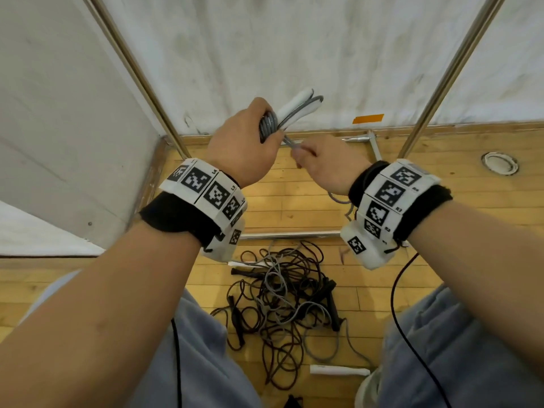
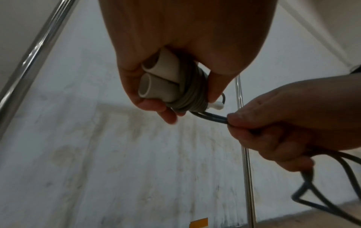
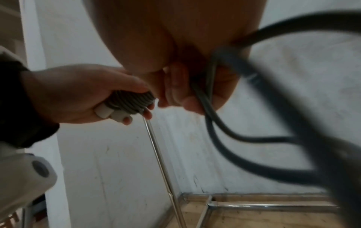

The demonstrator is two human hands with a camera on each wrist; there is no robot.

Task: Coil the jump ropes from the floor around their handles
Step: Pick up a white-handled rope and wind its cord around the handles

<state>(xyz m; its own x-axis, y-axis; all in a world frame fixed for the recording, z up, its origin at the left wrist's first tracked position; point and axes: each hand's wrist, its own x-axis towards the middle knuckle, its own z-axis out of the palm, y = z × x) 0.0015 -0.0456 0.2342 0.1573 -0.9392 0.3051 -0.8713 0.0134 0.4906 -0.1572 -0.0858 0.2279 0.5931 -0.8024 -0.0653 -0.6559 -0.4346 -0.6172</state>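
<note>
bright, even head view; dim, soft wrist views

the head camera is evenly lit with soft shadows, and the metal poles [image 1: 138,75] bow outward from wide-angle distortion; the right hand [image 1: 326,160] is slightly motion-blurred. the left wrist view is dim, the left hand [image 2: 185,50] shaded against a paler white wall [image 2: 117,154], light perhaps coming from behind it. the right wrist view is darkest and softest: the grey rope [image 3: 293,120] close to the lens smears into a thick blur, and a glint runs along the floor frame [image 3: 273,206].
</note>
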